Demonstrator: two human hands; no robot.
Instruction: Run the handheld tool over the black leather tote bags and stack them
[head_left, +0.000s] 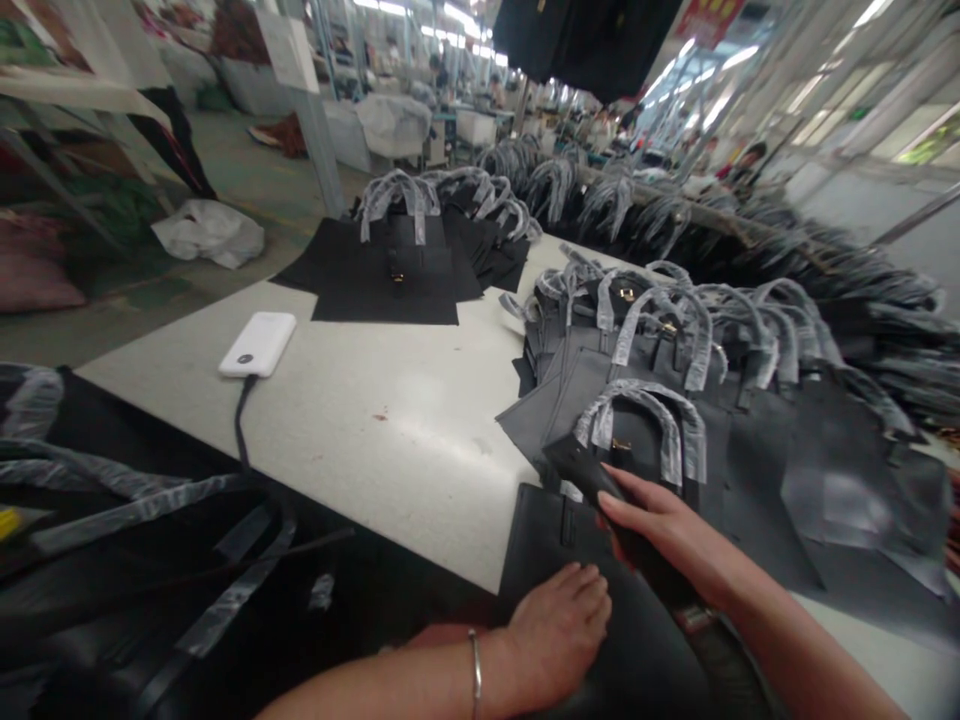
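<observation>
Your left hand (pixel 551 640), a metal bangle (pixel 475 675) on its wrist, lies spread on a black bag (pixel 570 590) at the table's edge, apparently pressing down to keep the bag from sliding. Your right hand (pixel 660 530) has its fingers closed around a dark strip (pixel 592 480) just above that bag; you can't tell from this view whether it's a strap or a flap. Behind your hands sit piles of grey bags (pixel 645 440), their handles (pixel 637 420) wrapped in clear plastic, probably for protection. More bags lie on black panels (pixel 360 305) along the white table (pixel 390 420), near a white power bank (pixel 256 344) and its black cable (pixel 244 425). Beyond, a long factory room stretches away, with a co-worker (pixel 750 160) among the far benches
</observation>
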